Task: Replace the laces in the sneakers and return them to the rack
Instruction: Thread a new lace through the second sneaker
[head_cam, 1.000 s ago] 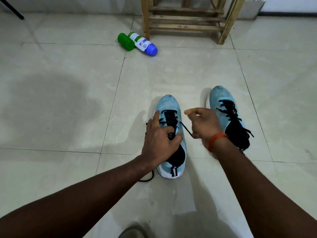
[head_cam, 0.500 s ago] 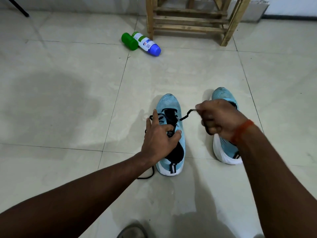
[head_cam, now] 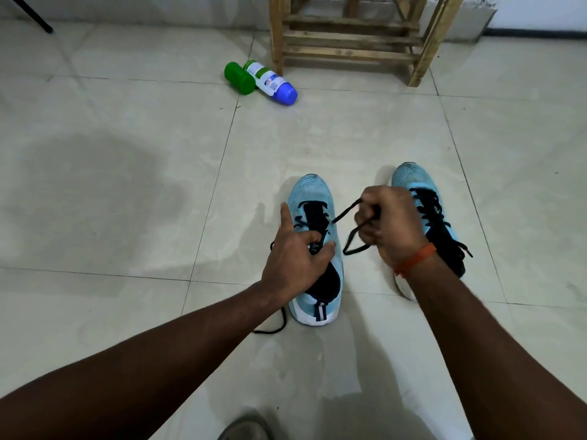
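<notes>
Two light-blue sneakers stand on the tiled floor, toes away from me. My left hand (head_cam: 297, 254) rests on the left sneaker (head_cam: 313, 198), thumb and fingers pinching the black lace at its eyelets, index finger stretched along the shoe's side. My right hand (head_cam: 389, 222) hovers between the shoes and grips the black lace (head_cam: 344, 214), which runs taut from the eyelets into my fist and hangs out as a loop. The right sneaker (head_cam: 413, 176), fully laced in black, is partly hidden behind that hand. The lace's other end trails on the floor left of the heel.
A wooden rack (head_cam: 352, 42) stands at the far wall. A green cup (head_cam: 239, 77) and a white bottle with a blue cap (head_cam: 273, 82) lie on the floor beside its left leg. A dark object (head_cam: 246, 427) shows at the bottom edge.
My right hand has pulled the lace up and out to the right, then come back down with a loop hanging from it. The left hand stayed on the left sneaker.
</notes>
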